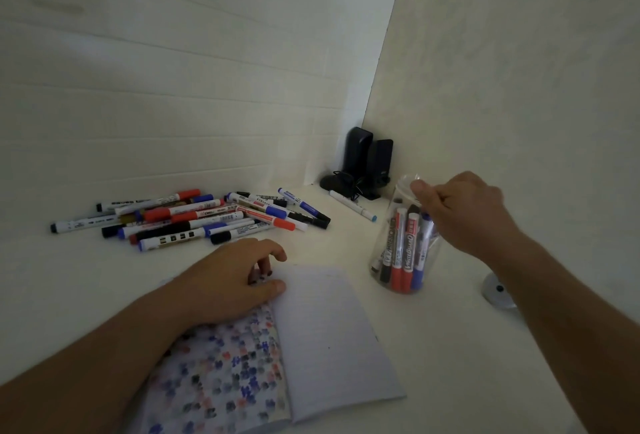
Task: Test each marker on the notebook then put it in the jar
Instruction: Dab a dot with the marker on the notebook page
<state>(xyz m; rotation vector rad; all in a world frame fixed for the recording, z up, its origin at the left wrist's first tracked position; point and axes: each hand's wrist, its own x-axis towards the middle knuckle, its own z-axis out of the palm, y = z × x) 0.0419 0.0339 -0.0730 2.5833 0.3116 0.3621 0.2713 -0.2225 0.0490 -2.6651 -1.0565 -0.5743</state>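
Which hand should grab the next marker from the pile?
Probably the left hand: it rests on the notebook right beside the marker pile, though its fingers seem to hold something small. The right hand is over at the jar.

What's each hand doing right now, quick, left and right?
Left hand: rests on the notebook, fingers curled; whether it holds anything cannot be told.
Right hand: fingers curled at the jar mouth; grip cannot be told.

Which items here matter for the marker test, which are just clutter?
Job: notebook, jar with tested markers, marker pile, stray marker, left hand, right hand.
Clutter: black speakers, small round grey object.
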